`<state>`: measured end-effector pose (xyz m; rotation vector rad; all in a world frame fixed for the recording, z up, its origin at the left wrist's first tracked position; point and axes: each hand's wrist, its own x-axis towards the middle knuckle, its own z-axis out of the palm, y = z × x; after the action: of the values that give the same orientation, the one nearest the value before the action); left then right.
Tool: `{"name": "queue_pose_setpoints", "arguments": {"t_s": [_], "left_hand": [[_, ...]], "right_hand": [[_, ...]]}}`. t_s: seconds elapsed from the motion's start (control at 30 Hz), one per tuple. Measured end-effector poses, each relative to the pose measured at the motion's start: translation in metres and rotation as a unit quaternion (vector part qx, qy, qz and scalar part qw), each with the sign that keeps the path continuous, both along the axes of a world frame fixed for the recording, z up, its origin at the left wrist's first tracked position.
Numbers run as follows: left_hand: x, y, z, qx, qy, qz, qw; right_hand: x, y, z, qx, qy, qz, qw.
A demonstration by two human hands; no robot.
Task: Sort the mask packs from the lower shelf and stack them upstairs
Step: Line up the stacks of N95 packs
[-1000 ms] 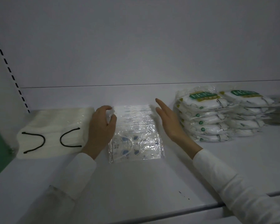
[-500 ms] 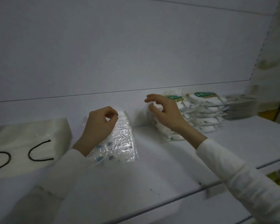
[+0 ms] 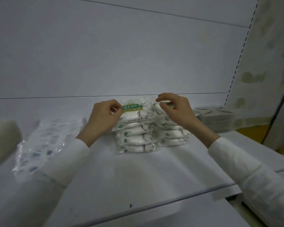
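Two stacks of white mask packs with green labels stand side by side mid-shelf: the left stack [image 3: 134, 138] and the right stack [image 3: 172, 136]. My left hand [image 3: 103, 118] pinches the left edge of the left stack's top pack [image 3: 136, 112], which overhangs the packs below. Over the right stack's top hovers my right hand [image 3: 179, 112], fingers loosely arched, thumb and forefinger apart, holding nothing. Both arms are in white sleeves.
Clear packs of blue-patterned masks [image 3: 44, 141] lie to the left on the white shelf [image 3: 138, 177], with a blurred white stack [image 3: 3, 136] at the far left. A flat stack of packs [image 3: 215, 118] lies at the right by the slotted upright [image 3: 236, 63].
The view has swung right. Both hands left the clear patterned packs and moved to the green-labelled stacks, the left hand now pinching the top pack.
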<state>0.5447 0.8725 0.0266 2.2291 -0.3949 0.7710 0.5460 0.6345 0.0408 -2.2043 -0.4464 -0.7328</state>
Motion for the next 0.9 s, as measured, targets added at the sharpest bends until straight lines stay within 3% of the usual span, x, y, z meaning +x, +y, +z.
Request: {"name": "queue_pose_setpoints", "arguments": {"t_s": [0.17, 0.3, 0.4, 0.5, 0.63, 0.73, 0.9], "left_hand": [[0.017, -0.014, 0.003, 0.001, 0.029, 0.095, 0.995], [0.035, -0.017, -0.004, -0.094, 0.148, 0.160, 0.971], [0.039, -0.014, -0.014, -0.251, 0.303, 0.121, 0.911], [0.036, -0.008, -0.027, -0.328, 0.431, 0.023, 0.840], [0.044, -0.011, -0.034, -0.448, 0.485, -0.049, 0.749], [0.048, -0.013, -0.039, -0.449, 0.498, -0.049, 0.740], [0.051, -0.005, -0.048, -0.445, 0.487, -0.046, 0.750]], "right_hand": [[0.018, -0.015, 0.006, -0.002, 0.047, 0.010, 0.999], [0.027, 0.005, 0.004, -0.047, 0.102, 0.025, 0.993], [0.032, 0.027, 0.003, -0.051, 0.195, 0.026, 0.979], [0.038, 0.042, 0.006, -0.064, 0.271, 0.016, 0.960], [0.052, 0.052, 0.000, -0.077, 0.339, -0.010, 0.938], [0.060, 0.060, -0.009, -0.054, 0.378, -0.028, 0.924], [0.071, 0.065, -0.015, 0.073, 0.431, -0.029, 0.899]]}}
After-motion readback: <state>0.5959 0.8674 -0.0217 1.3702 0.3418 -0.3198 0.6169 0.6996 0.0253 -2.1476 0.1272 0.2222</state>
